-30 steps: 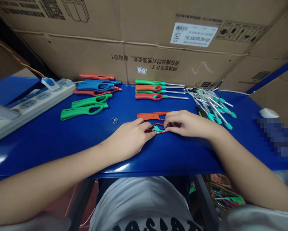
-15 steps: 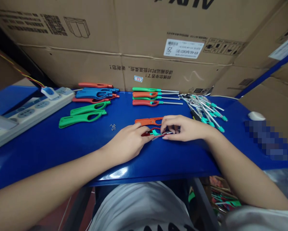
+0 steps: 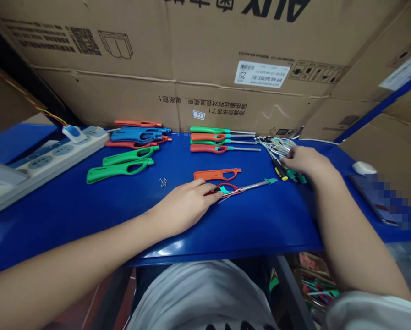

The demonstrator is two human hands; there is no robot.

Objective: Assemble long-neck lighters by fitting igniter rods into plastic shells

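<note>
My left hand (image 3: pixel 186 204) lies on the blue table (image 3: pixel 88 206) and holds down the grip end of a red lighter half shell (image 3: pixel 227 189). A metal tube with a teal tip (image 3: pixel 251 185) sits in that shell and sticks out to the right. An orange half shell (image 3: pixel 217 174) lies just behind it. My right hand (image 3: pixel 303 160) is over at the pile of metal tubes with teal tips (image 3: pixel 277 146), its fingers curled on the pile; what they hold is hidden.
Finished lighters (image 3: pixel 222 140) lie in a row at the back middle. Green shells (image 3: pixel 121 162) and blue and red shells (image 3: pixel 138 133) lie at the back left. A power strip (image 3: pixel 43 156) is at the far left. Cardboard boxes (image 3: pixel 205 59) wall the back. A small metal spring (image 3: pixel 162 182) lies loose.
My right hand left the red shell and moved right and back to the tube pile. The tube now lies in the shell. My left hand stayed put.
</note>
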